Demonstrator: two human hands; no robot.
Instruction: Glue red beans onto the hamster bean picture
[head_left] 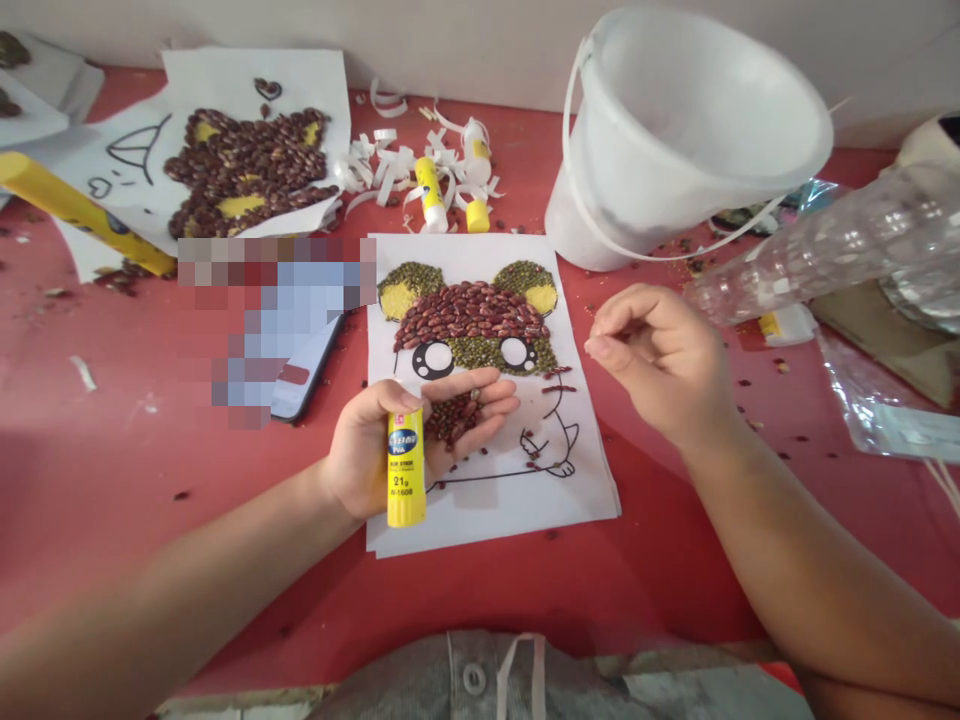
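Observation:
My left hand (360, 445) is palm up over the paper, its thumb holding a yellow glue stick (406, 480) upright. Mixed red and green beans (451, 418) lie in its palm. Under it is a sheet of paper (495, 515) with a cartoon animal outline. Red kidney beans (472, 312) cover the forehead, and green mung beans (480, 353) lie between the eyes and on the ears, around yellow grains (397, 300). Just right of the sheet, my right hand (660, 355) has thumb and forefinger pinched together; what they hold, if anything, is hidden.
A white bucket (645, 160) stands behind at right, beside clear plastic bottles (817, 240). A phone (300, 340) lies left, partly pixelated. Farther back are another bean picture (247, 165), paper scraps (386, 175) and glue sticks (430, 195). Another yellow tube (90, 215) stands far left.

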